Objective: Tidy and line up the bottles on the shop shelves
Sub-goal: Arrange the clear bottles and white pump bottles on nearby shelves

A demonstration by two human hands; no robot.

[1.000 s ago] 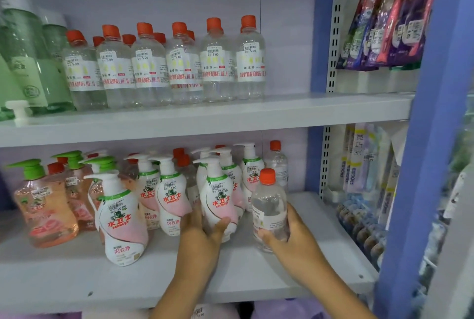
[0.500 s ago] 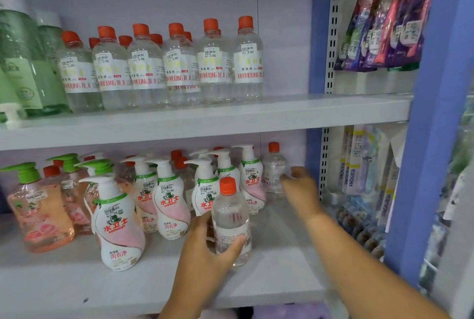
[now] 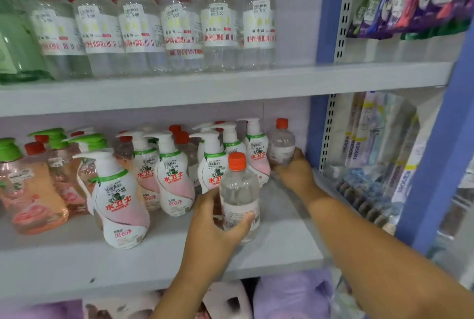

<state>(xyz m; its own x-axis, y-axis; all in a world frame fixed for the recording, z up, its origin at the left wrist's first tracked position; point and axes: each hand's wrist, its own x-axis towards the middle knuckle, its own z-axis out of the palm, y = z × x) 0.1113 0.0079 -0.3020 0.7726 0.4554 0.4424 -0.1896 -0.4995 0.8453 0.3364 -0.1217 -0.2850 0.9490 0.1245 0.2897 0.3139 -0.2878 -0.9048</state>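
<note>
Two clear bottles gripped on the lower grey shelf (image 3: 159,254).
Left hand (image 3: 213,226) grips upright orange-capped clear plastic bottle (image 3: 239,195); right hand (image 3: 295,172) grips a smaller upright one (image 3: 281,144) at the back.

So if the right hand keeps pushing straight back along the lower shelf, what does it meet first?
The right hand already grips the small clear orange-capped bottle at the shelf's back right. Beyond it looks like only the pale back wall, though depth is hard to judge.
</note>
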